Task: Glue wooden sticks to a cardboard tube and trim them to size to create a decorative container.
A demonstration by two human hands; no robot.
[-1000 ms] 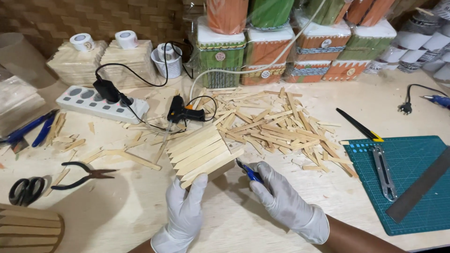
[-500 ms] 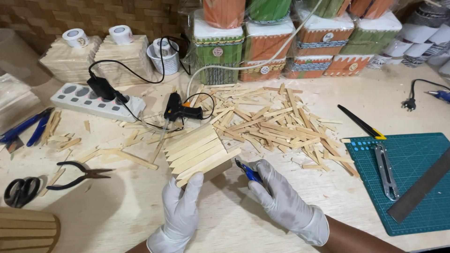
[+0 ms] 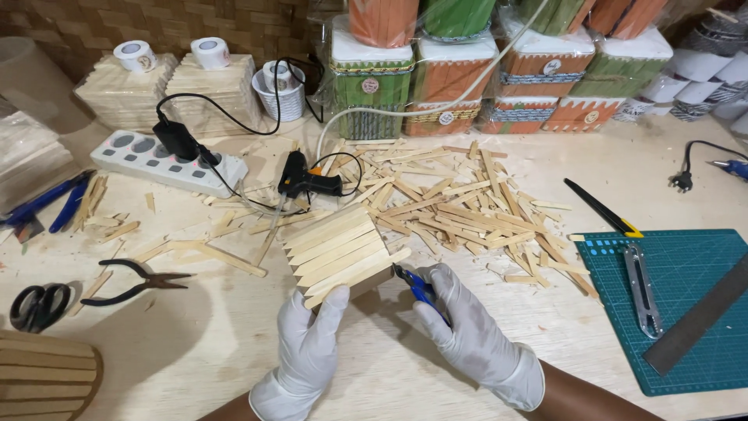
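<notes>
Left hand grips stick panel at near edge; right hand closed on blue-handled cutters, jaws at panel's 4 o'clock corner. Panel at bench centre, glue gun at 12 o'clock. Risk: overhanging stick ends split; panel shifts under cutting force.

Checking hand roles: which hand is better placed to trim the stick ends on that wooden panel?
Probably the right hand: it holds the blue cutters at the stick panel edge. The left hand steadies its near corner.

Pale wooden table carries loose sticks, pliers, scissors.
</notes>
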